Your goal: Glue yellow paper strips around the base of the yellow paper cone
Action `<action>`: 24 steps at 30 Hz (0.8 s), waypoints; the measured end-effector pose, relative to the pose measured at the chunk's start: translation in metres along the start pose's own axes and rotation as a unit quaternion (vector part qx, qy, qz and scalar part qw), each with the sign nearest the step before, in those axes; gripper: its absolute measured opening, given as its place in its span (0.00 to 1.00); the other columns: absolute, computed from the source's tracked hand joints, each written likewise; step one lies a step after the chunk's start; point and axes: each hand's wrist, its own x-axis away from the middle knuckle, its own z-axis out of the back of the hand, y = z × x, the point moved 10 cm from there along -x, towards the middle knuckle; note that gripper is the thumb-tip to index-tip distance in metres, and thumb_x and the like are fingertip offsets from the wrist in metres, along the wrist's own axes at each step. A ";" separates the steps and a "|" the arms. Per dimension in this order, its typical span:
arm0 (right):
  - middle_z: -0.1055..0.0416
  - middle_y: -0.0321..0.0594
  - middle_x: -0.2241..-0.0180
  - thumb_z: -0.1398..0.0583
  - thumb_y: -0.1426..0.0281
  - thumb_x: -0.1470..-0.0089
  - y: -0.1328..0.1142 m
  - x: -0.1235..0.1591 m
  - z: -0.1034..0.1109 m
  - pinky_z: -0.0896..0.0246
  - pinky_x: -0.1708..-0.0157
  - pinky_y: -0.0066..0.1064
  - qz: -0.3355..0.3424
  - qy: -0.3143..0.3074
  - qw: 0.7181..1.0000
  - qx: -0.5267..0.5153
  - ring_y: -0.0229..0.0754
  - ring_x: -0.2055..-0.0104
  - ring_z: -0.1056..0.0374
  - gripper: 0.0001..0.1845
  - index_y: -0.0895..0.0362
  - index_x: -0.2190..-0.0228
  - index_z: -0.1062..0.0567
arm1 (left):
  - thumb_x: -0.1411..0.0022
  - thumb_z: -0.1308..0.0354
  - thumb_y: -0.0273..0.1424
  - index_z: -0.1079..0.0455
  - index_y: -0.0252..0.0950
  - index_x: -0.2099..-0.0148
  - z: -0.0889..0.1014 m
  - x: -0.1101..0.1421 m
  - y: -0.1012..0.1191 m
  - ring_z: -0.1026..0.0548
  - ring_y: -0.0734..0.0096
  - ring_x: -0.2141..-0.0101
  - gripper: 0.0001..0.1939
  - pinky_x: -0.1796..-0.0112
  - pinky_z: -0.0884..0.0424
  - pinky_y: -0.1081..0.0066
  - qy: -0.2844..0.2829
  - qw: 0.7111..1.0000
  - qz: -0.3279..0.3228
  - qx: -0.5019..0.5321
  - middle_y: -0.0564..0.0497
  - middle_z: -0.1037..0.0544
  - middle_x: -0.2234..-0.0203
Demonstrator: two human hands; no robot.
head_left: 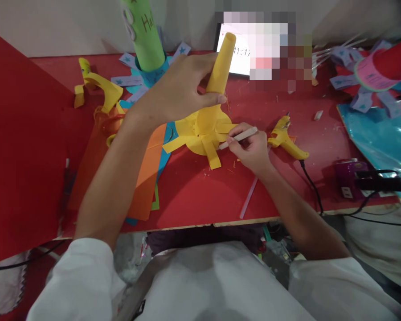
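A yellow paper cone (222,62) stands tilted on a round yellow paper base with several strips (211,154) spreading outward. My left hand (183,89) is closed around the middle of the cone, thumb in front. My right hand (252,147) pinches a white pen-like stick (245,134), its tip at the right edge of the yellow base. Just right of that hand, a yellow glue gun (287,140) lies on the red table. A pale glue stick (249,198) lies below the right hand, toward the table's front edge.
Orange sheets (147,178) lie under my left forearm. A green paper tube (147,40) stands behind it, near a second yellow glue gun (102,84). A lit screen (242,53) leans at the back. A purple power adapter (350,176) with cables sits right, below a pink-and-red paper piece (377,71).
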 end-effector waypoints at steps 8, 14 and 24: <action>0.26 0.33 0.75 0.36 0.63 0.40 -0.004 0.002 -0.021 0.44 0.74 0.32 -0.007 -0.102 0.994 -0.031 0.35 0.76 0.40 0.08 0.53 0.70 0.23 | 0.29 0.31 0.34 0.27 0.28 0.51 -0.001 0.000 -0.001 0.28 0.73 0.63 0.14 0.56 0.31 0.65 -0.003 1.000 0.009 -0.003 0.52 0.28 0.63; 0.24 0.34 0.74 0.36 0.64 0.41 -0.003 0.003 -0.024 0.42 0.71 0.34 -0.013 -0.117 0.993 -0.010 0.37 0.75 0.37 0.08 0.53 0.70 0.24 | 0.28 0.33 0.37 0.27 0.29 0.50 0.001 0.001 0.001 0.24 0.69 0.60 0.15 0.55 0.28 0.64 0.006 1.000 -0.014 0.002 0.50 0.25 0.61; 0.23 0.35 0.71 0.35 0.59 0.39 -0.002 0.003 -0.029 0.40 0.70 0.33 0.006 -0.138 0.990 -0.010 0.38 0.73 0.34 0.11 0.53 0.68 0.24 | 0.25 0.42 0.40 0.28 0.39 0.64 -0.004 0.076 0.023 0.35 0.71 0.80 0.14 0.70 0.37 0.67 -0.117 0.956 -0.059 -0.263 0.55 0.35 0.80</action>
